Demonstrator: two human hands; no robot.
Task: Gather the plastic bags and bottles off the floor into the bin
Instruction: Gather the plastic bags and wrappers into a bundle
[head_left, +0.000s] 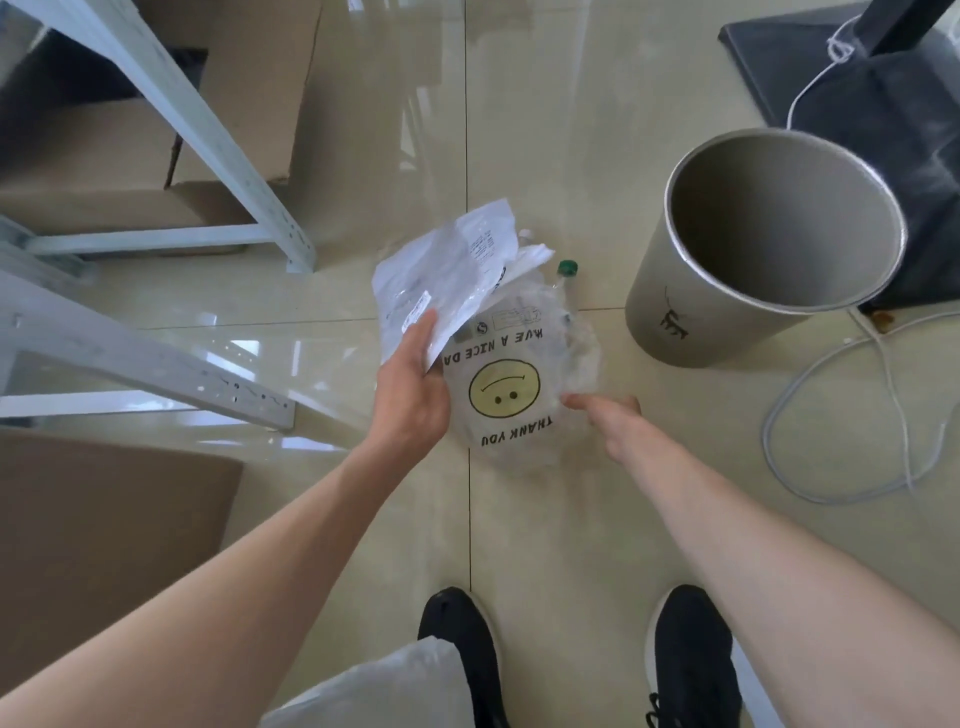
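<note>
My left hand (410, 384) grips the lower corner of a white plastic mailer bag (441, 275), lifted above the floor tiles. Under it lies a clear plastic bag (519, 410) printed with a yellow smiley face and "THANK YOU". A clear bottle with a green cap (566, 270) lies partly beneath that bag. My right hand (605, 415) reaches to the smiley bag's right edge, its fingertips touching the plastic; a grip on it is unclear. The grey round bin (675, 322) stands to the right, with nothing visible inside it.
White metal shelf legs (244, 171) and cardboard boxes (104, 171) fill the left. A black stand base (883, 104) is behind the bin. A grey cable (779, 415) loops on the floor at right. Another pale plastic bag (389, 691) lies by my black shoes (691, 649).
</note>
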